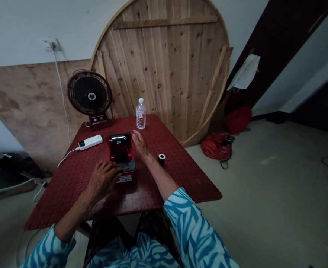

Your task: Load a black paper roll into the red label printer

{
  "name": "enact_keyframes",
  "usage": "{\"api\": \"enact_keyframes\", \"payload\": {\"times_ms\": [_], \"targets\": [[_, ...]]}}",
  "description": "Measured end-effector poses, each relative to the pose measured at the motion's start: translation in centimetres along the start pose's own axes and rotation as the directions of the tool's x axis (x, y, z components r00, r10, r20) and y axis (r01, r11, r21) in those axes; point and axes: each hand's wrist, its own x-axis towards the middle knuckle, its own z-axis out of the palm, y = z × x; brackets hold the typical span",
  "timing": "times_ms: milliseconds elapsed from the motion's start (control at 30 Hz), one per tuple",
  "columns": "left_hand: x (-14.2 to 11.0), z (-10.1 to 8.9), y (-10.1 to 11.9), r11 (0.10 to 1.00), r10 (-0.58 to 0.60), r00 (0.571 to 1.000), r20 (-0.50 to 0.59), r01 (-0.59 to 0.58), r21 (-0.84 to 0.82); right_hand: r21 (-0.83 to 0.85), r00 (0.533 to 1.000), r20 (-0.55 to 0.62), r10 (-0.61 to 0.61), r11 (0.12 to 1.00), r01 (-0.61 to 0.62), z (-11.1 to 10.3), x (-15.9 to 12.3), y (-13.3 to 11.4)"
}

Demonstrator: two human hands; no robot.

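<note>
Striped sleeves (193,227), hands (104,178) (141,146) open over a red table (69,186), round wooden board (175,74) behind.

Glossy red plastic printer (121,150), probably — rough wooden tabletop (164,74) behind.

Red patterned table (60,197) with a desk fan (90,93), water bottle (141,114), white power brick (90,142), red printer (121,150), black roll (161,159).

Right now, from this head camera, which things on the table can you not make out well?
In the head view:
The inside of the red printer: its front part is hidden by the left hand.
The sticker on the printer's front: too small to read.
The label on the water bottle: too small to read.
The black roll: too small and dark to tell its material.
</note>
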Motion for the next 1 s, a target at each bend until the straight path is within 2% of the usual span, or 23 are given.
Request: {"api": "enact_keyframes", "payload": {"times_ms": [133,333,433,500,533,567,633,667,700,733,800,867,933,1000], "targets": [[-0.3,0.2,0.1,1.0,0.011,0.999,-0.038,-0.01,0.005,-0.03,1.0,-0.009,0.005,1.0,-0.006,0.1,0.1,0.4],[-0.4,0.3,0.4,1.0,-0.008,0.998,-0.068,0.006,-0.028,-0.07,1.0,-0.006,-0.02,0.997,0.019,-1.5,-4.2,0.8],[-0.5,0.2,0.2,0.99,-0.046,0.997,-0.061,0.037,-0.132,0.007,0.999,-0.002,0.047,0.999,-0.047,-1.3,-5.8,1.3],[-0.4,0.2,-0.3,0.95,-0.16,0.985,-0.068,0.134,-0.283,0.075,0.994,0.013,0.11,0.991,-0.111,-1.1,-6.3,1.5],[-0.3,0.3,-0.6,0.9,-0.271,0.959,-0.08,0.223,-0.374,0.102,0.991,0.016,0.137,0.985,-0.137,-0.9,-6.4,1.4],[-0.1,0.4,-1.0,0.821,-0.407,0.909,-0.09,0.321,-0.472,0.12,0.987,0.014,0.157,0.98,-0.158,-0.8,-6.5,1.3],[0.5,1.0,-2.0,0.594,-0.659,0.749,-0.066,0.465,-0.656,0.134,0.983,0.005,0.184,0.974,-0.183,-0.6,-6.6,1.0],[0.8,1.3,-2.4,0.474,-0.741,0.671,-0.03,0.49,-0.731,0.138,0.981,0.003,0.195,0.971,-0.193,-0.6,-6.6,0.8],[1.1,1.7,-2.9,0.366,-0.788,0.616,0.017,0.491,-0.791,0.144,0.979,0.004,0.205,0.968,-0.204,-0.6,-6.6,0.6],[1.4,2.1,-3.2,0.272,-0.807,0.585,0.075,0.482,-0.833,0.149,0.977,0.005,0.213,0.966,-0.211,-0.6,-6.6,0.4],[1.7,2.8,-3.7,0.118,-0.812,0.553,0.187,0.47,-0.875,0.145,0.977,0.004,0.215,0.966,-0.213,-0.7,-6.7,0.2],[1.8,3.3,-3.9,0.008,-0.807,0.527,0.265,0.46,-0.888,0.136,0.977,0.006,0.212,0.968,-0.211,-0.7,-6.8,0.3],[1.8,3.6,-3.8,-0.049,-0.804,0.517,0.295,0.436,-0.898,0.136,0.979,0.008,0.205,0.969,-0.204,-0.6,-6.9,0.5],[1.7,3.8,-3.7,-0.064,-0.797,0.527,0.295,0.411,-0.909,0.137,0.982,0.004,0.189,0.973,-0.187,-0.5,-6.9,0.9]]}}
